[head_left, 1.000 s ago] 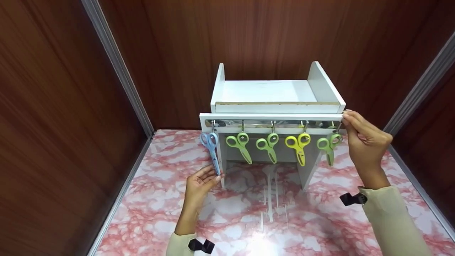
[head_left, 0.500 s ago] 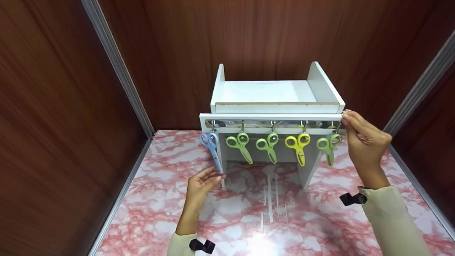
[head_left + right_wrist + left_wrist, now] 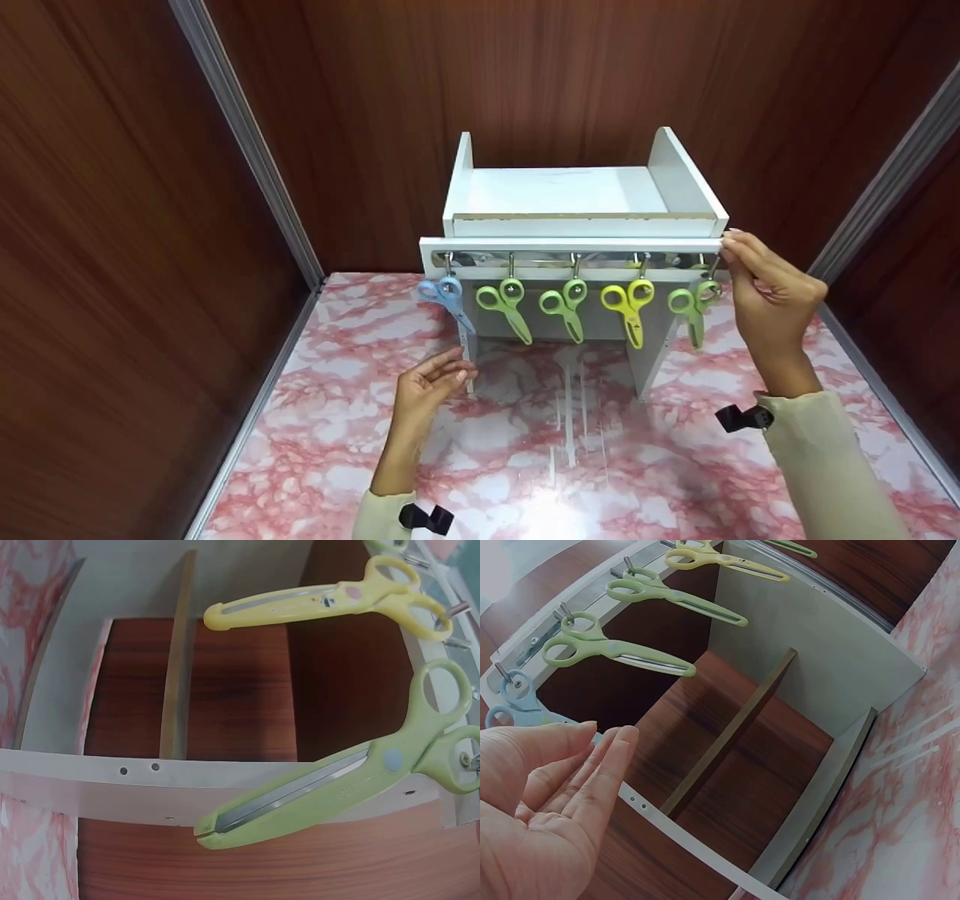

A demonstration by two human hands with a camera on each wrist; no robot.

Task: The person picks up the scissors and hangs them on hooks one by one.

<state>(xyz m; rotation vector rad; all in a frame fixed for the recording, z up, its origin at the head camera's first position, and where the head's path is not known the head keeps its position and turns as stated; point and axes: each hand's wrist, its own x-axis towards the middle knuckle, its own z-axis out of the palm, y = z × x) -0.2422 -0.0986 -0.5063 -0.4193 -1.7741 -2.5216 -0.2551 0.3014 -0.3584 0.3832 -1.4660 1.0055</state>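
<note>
Blue scissors [image 3: 448, 300] hang tilted by one handle loop from the leftmost hook of a white hook rail [image 3: 577, 245]. Just below their tip is my left hand [image 3: 424, 386], holding nothing, its fingers loosely bent; in the left wrist view, this hand [image 3: 551, 810] hides most of the blue blades. My right hand [image 3: 776, 289] pinches the rail's right end between thumb and fingers. Along the rail hang green scissors [image 3: 508, 309], a second green pair [image 3: 568, 309], yellow scissors [image 3: 631, 311] and, nearest my right hand, another green pair [image 3: 695, 311]. The right wrist view shows no hand.
Behind the rail stands a white shelf unit [image 3: 592, 227] with raised sides on a pink-and-white marbled table [image 3: 337, 420]. Brown wood-grain panels [image 3: 555, 75] enclose the back and sides, with metal strips [image 3: 259, 150] at the corners. Whitish streaks [image 3: 570, 420] mark the tabletop.
My left fingers have let go of the blue scissors' tip. The blue scissors have swung, their tip now higher and apart from the hand. My right hand stays on the rail.
</note>
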